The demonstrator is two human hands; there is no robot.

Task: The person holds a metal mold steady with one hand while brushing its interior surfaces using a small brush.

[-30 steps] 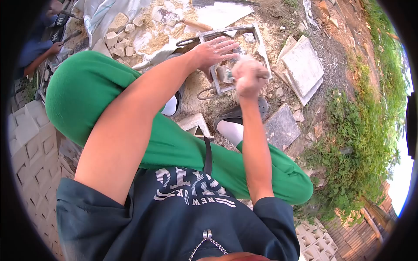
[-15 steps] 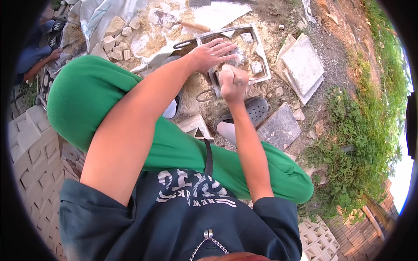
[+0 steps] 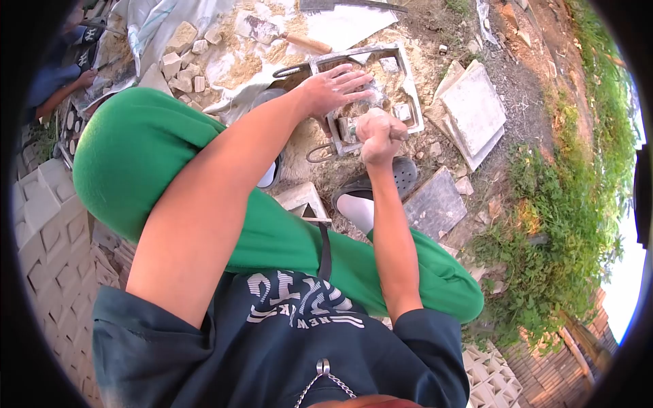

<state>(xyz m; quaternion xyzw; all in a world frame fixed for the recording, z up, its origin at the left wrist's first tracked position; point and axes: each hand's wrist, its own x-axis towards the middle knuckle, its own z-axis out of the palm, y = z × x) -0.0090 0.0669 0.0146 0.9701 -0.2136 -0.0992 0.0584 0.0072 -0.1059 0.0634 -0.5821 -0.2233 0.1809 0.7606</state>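
A rectangular metal mould frame (image 3: pixel 412 92) with looped handles lies on the ground, dusted with pale powder and holding small square blocks (image 3: pixel 403 112). Over its near left part, my left hand (image 3: pixel 335 90) is spread flat, palm down, fingers stretched and powdery. My right hand (image 3: pixel 379 133) is closed in a fist over the mould's near edge. Out of the fist's right side sticks the end of a short wooden-handled tool (image 3: pixel 400 134). The tool's working end is mostly hidden by my fist, so its kind does not show.
A trowel with a wooden handle (image 3: pixel 307 43) lies on the powdery sheet beyond. Flat slabs (image 3: pixel 474 112) lean at the right, with a grey tile (image 3: pixel 437 204) nearer. Broken stones (image 3: pixel 182 75) lie at left. Another person's hand (image 3: pixel 86 78) appears far left.
My right fist has shifted to the right and slightly nearer to me, showing more of the tool's handle end. My left hand stays spread, moving only slightly.
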